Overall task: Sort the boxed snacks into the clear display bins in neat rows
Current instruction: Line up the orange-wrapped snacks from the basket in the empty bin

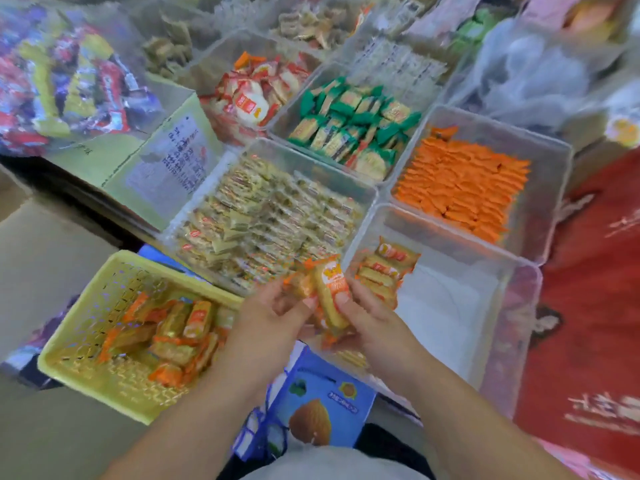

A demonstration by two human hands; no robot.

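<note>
Both hands are gripping a small bunch of orange-and-yellow wrapped snack bars (329,296), glossy film with crimped ends, at the near-left corner of a clear plastic bin (519,306). The left hand (273,327) is pinching the bunch from the left, the right hand (370,327) is clasping it from the right; I cannot count the bars exactly. Inside that bin a short row of the same bars (384,271), perhaps five, is standing against the left wall, the white floor otherwise bare. Left of the hands, a yellow perforated plastic basket (69,362) is holding about a dozen more, heaped loosely. Beyond, four clear bins are sitting filled: pale-yellow packets (263,216), orange packets (460,188), green-edged packets (353,123), red-and-white packets (256,95).
</note>
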